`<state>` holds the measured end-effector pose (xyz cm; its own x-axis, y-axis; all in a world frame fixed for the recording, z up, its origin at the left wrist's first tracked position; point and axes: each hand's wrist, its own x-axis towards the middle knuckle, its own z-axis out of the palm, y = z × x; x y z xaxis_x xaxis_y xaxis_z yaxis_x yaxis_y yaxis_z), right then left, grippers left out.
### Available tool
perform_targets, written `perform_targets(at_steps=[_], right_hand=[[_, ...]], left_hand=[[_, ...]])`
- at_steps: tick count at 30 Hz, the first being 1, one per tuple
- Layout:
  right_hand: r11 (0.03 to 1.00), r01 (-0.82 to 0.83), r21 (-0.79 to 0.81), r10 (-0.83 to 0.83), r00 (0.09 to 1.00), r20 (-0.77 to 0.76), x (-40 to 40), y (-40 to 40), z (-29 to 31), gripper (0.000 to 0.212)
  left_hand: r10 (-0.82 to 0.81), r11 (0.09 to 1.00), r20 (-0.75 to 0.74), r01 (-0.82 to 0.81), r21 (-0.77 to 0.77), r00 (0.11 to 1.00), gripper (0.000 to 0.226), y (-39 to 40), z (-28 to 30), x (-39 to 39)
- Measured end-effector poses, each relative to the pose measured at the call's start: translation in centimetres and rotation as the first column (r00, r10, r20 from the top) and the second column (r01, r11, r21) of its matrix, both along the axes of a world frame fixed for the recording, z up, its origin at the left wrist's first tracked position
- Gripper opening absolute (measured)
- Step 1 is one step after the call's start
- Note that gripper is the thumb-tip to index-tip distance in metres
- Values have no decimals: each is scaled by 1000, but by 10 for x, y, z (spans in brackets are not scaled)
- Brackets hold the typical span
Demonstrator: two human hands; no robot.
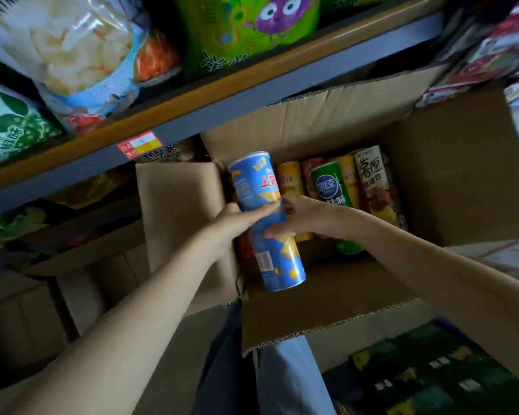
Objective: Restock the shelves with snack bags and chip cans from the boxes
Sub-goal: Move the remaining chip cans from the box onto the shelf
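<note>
Fingers point(264, 209) of the left hand point(237, 221) wrapped across the middle of a blue chip can point(265, 220), thumb hidden behind it. Can held tilted above the open cardboard box point(462, 181), lid end toward the upper middle of the frame, base toward the lower middle, clear of the other cans.

Going left to right:

At upper left, a clear-windowed snack bag point(72, 46) of pale chips on the shelf point(252, 94), with a green-printed bag point(9, 127) at the far left edge. Further right along the same shelf, a bright green bag point(240, 34) bearing a purple cartoon figure. On the shelf's front rail, a red and yellow price label point(140, 144).

At lower left, below the shelf, blurred brown cartons point(27, 319) in shadow.

At centre, the box's left flap point(180, 217) standing up behind the left wrist.

Right of the can, the right hand point(304, 218) touching its side, thumb and fingers loosely curled against it; a firm grasp cannot be told from this view.

Inside the box, right of centre, upright cans in a row: a yellow can point(289, 178), a green can point(331, 184), and a white-topped can point(372, 172).

At upper right, blurred red and white packets point(498, 52).

At lower right, a dark green carton point(432, 372).
</note>
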<state>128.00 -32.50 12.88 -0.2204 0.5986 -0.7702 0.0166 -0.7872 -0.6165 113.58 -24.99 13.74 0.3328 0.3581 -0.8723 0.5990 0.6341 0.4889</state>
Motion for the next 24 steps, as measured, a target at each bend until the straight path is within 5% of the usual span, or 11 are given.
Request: perform_targets(at_steps=[4, 9, 11, 13, 16, 21, 24], right_hand=[[993, -77, -86, 70, 994, -81, 23, 5, -4, 51], [981, 149, -122, -98, 932, 350, 13, 24, -83, 39], [976, 107, -190, -38, 942, 333, -15, 34, -102, 35], [967, 49, -250, 68, 897, 438, -39, 43, -116, 62], [946, 169, -276, 7, 842, 539, -58, 42, -125, 96], [965, 161, -208, -94, 950, 299, -53, 30, -61, 40], [983, 169, -76, -168, 986, 19, -54, 17, 6, 17]], left_hand=[[-87, 996, 75, 88, -11, 993, 29, 18, 11, -22], [-113, 992, 9, 113, -60, 994, 102, 51, 8, -59], [-83, 995, 25, 85, -59, 996, 101, 55, 5, -67], [-67, 996, 17, 68, -64, 998, 95, 56, 2, -70], [-42, 997, 21, 43, -67, 999, 64, 47, 6, -69], [-32, 999, 42, 32, 11, 999, 47, 45, 33, -80], [-7, 1000, 135, 6, 12, 991, 23, 42, 57, -90]])
